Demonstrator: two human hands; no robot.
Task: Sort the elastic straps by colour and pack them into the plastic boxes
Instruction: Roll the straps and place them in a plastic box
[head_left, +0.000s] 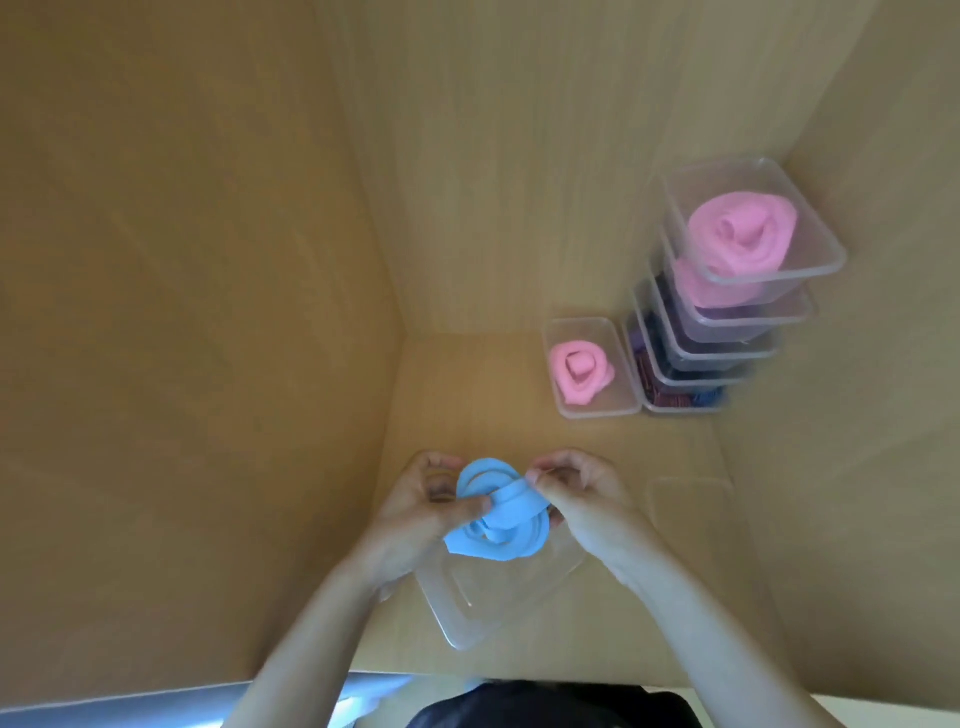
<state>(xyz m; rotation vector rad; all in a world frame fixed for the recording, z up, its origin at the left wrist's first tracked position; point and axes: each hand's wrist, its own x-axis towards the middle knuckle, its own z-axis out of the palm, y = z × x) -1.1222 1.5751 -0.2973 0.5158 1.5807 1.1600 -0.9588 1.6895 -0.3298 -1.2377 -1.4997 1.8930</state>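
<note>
Just above the open clear box, I hold the coiled blue strap between both hands. My left hand curls round the coil's side with the thumb pressed on its middle, and my right hand pinches the loose tail between thumb and forefinger. It looks light, soft and springy, so I judge it would unwind if released; it is best gripped across the whole roll, squeezing the turns together, while going down into that box.
</note>
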